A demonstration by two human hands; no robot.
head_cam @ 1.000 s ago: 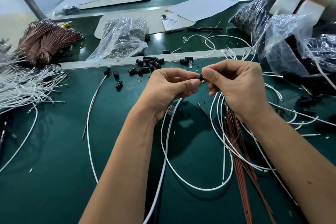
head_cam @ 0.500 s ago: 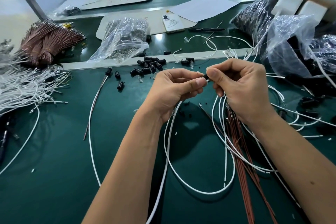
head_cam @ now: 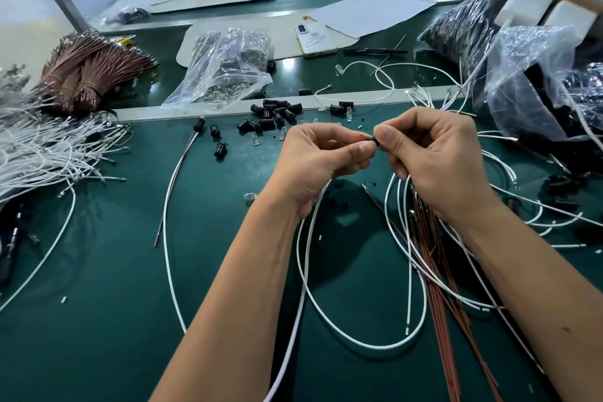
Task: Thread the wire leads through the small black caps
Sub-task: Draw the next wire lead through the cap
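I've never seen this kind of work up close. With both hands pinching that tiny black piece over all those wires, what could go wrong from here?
The small black cap is pinched only at the fingertips of the left hand and right hand; it could slip and get lost among the loose caps. The white wire hanging below loops across other wires, so a pull might snag them.

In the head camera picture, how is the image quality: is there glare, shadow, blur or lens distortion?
Head view: bright glare patches lie on the green table near the phone; soft shadows sit under both forearms; the wide lens bends the table edges; the left hand, right hand and the black cap between them look sharp, while the far background is softer.
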